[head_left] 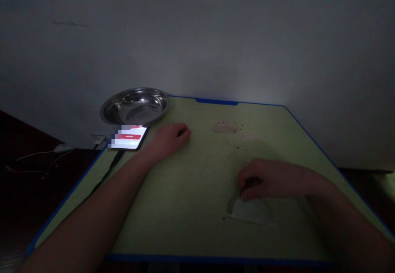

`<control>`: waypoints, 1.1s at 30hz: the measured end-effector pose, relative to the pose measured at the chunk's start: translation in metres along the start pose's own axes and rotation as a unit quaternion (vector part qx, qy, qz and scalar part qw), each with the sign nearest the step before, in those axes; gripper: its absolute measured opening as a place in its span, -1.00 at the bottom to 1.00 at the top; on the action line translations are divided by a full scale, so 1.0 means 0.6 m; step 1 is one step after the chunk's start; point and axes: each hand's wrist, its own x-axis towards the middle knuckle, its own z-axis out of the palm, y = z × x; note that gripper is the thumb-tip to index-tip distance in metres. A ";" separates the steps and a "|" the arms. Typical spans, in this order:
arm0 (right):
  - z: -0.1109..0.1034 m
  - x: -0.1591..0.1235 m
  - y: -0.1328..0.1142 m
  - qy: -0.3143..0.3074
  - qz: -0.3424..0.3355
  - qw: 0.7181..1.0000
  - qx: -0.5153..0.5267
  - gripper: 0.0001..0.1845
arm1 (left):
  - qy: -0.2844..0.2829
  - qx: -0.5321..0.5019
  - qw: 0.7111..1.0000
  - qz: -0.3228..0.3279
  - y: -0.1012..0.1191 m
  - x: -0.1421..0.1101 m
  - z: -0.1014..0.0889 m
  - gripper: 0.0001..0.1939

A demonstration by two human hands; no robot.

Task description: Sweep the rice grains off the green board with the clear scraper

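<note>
My right hand (262, 179) is closed, its fingertips pinching the curved edge of a clear half-round protractor (251, 212). The protractor's straight edge faces me, low over the table. On the left, my left hand (171, 139) rests on the tabletop with curled fingers, and nothing shows in it. Beyond my right hand lies a small pile of pale grains (226, 126) with a few dark bits in it. More grains are strewn thinly between the pile and my right hand. One dark bit (224, 218) sits by the protractor's left corner.
A shiny steel bowl (135, 106) stands at the table's back left. In front of it lies a lit phone (129, 138) with a dark cable (109, 169) beside it. The green table (185, 207) has a blue rim and meets a grey wall (200, 38). White cords hang at left.
</note>
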 end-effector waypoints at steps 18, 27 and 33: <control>0.054 0.010 -0.060 0.119 0.015 0.988 -0.097 -0.81 | 0.004 -0.005 1.000 0.001 0.001 -0.002 0.003 -0.66; 0.054 0.059 -0.090 0.196 -0.053 0.969 -0.137 -0.82 | 0.009 -0.001 1.000 0.016 0.000 -0.005 0.003 -0.68; 0.048 0.109 -0.124 0.180 -0.112 0.960 -0.181 -0.81 | 0.006 0.003 1.000 0.019 -0.006 -0.002 0.006 -0.69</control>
